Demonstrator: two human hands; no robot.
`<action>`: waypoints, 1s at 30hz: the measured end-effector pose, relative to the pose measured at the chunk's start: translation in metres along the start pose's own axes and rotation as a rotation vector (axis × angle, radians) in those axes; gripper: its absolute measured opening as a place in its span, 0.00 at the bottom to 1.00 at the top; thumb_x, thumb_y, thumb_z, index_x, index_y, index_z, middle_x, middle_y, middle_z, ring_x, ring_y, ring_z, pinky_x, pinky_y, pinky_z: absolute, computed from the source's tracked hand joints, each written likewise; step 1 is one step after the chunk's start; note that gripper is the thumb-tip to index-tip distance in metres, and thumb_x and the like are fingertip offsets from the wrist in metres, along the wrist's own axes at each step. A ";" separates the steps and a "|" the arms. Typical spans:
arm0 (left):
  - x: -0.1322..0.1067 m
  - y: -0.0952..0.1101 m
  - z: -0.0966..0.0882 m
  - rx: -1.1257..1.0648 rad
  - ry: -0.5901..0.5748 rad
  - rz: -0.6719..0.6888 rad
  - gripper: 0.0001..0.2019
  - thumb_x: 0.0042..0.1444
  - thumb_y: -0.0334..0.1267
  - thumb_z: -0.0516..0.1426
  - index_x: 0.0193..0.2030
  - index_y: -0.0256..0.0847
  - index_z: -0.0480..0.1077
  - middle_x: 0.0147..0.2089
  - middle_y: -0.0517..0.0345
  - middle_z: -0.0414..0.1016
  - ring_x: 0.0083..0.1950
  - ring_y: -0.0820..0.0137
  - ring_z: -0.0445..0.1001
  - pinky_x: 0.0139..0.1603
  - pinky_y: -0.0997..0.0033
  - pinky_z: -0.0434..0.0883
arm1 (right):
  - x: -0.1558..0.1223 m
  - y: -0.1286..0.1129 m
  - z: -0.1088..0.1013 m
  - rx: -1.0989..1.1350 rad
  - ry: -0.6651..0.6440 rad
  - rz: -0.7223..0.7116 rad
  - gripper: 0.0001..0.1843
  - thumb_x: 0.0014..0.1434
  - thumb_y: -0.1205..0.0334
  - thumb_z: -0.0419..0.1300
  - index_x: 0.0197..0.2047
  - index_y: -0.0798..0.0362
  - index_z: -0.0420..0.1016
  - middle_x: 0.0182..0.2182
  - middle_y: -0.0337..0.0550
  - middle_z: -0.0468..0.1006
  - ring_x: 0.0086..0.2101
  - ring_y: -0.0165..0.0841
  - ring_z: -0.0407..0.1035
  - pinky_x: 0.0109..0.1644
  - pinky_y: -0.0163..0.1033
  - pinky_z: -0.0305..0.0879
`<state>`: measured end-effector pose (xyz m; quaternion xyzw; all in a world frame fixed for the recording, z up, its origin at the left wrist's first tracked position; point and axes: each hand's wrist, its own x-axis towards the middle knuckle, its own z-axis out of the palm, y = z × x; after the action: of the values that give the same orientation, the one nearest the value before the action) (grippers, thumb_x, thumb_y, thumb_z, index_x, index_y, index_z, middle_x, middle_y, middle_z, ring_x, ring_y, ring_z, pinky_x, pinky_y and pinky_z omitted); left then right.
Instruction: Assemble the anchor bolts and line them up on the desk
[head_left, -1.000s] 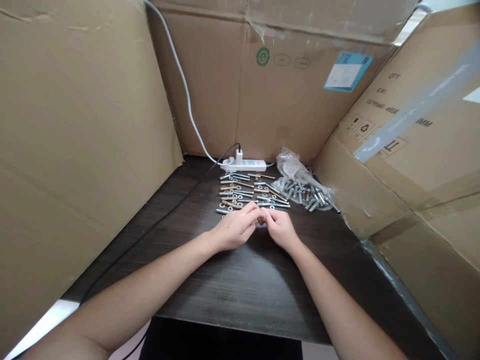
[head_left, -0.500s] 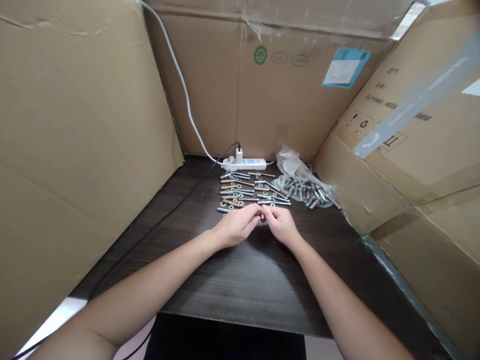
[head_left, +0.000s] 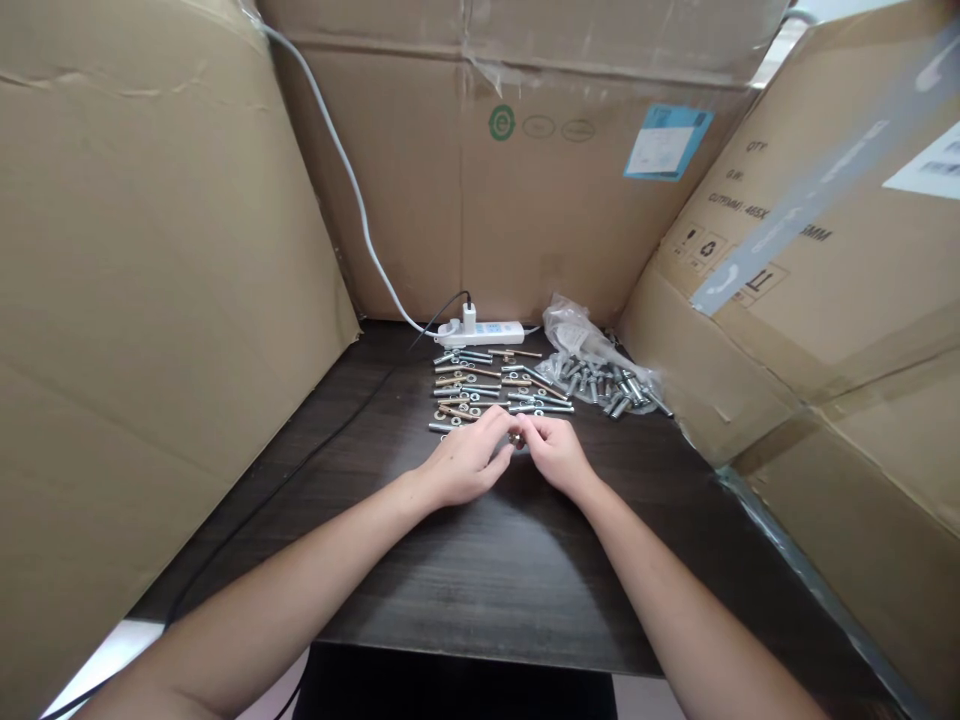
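Observation:
Over the dark table, my left hand (head_left: 466, 462) and my right hand (head_left: 556, 456) meet at the fingertips around a small shiny metal part (head_left: 516, 439). Fingers cover most of that part, so its exact kind is unclear. My right hand pinches it with thumb and forefinger. The fingers of my left hand curl over its other side, with the thumb lower and slightly apart. Just beyond my hands lie rows of silver and brass-coloured bolts or sleeves (head_left: 466, 371), with washers (head_left: 474, 397) and rings among them.
A clear plastic bag (head_left: 577, 330) with many silver metal bolts (head_left: 621, 388) spilling out lies at the back right. Behind the rows is a white power strip (head_left: 491, 333) with a plug. A black cable (head_left: 300, 473) crosses the table at left. Cardboard walls (head_left: 405, 200) enclose three sides.
My view has shifted slightly, moving the scene a little left and down. My left thumb sits a bit further from the fingers; both hands stay together around the small metal part.

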<state>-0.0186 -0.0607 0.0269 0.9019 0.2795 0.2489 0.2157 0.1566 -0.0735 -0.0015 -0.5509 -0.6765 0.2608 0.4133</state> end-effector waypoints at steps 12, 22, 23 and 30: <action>0.005 -0.007 0.002 0.019 -0.043 -0.123 0.10 0.64 0.41 0.46 0.40 0.41 0.65 0.36 0.59 0.70 0.34 0.72 0.69 0.35 0.73 0.63 | 0.000 0.003 0.003 0.026 -0.048 0.017 0.24 0.63 0.51 0.46 0.20 0.55 0.66 0.19 0.37 0.65 0.22 0.27 0.59 0.28 0.32 0.54; 0.000 -0.002 -0.001 -0.017 -0.009 -0.088 0.11 0.62 0.38 0.48 0.49 0.42 0.62 0.42 0.59 0.71 0.37 0.72 0.70 0.38 0.73 0.64 | 0.000 0.001 0.002 0.017 -0.028 0.024 0.24 0.63 0.51 0.46 0.22 0.56 0.69 0.20 0.38 0.68 0.23 0.28 0.62 0.29 0.32 0.56; 0.000 -0.002 -0.001 -0.022 -0.030 -0.071 0.10 0.61 0.37 0.48 0.49 0.42 0.62 0.41 0.58 0.71 0.36 0.72 0.69 0.38 0.73 0.64 | 0.000 0.001 0.002 0.013 -0.027 0.028 0.25 0.63 0.51 0.46 0.23 0.56 0.70 0.20 0.38 0.69 0.23 0.29 0.62 0.30 0.32 0.56; 0.002 -0.004 0.002 0.043 -0.094 -0.121 0.08 0.62 0.38 0.47 0.44 0.41 0.62 0.37 0.58 0.72 0.34 0.71 0.70 0.34 0.73 0.63 | 0.000 0.003 0.004 -0.018 -0.021 0.023 0.25 0.62 0.50 0.46 0.21 0.56 0.68 0.19 0.37 0.66 0.22 0.27 0.60 0.28 0.32 0.55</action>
<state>-0.0171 -0.0571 0.0237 0.8985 0.3283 0.1867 0.2239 0.1548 -0.0720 -0.0063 -0.5596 -0.6767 0.2653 0.3982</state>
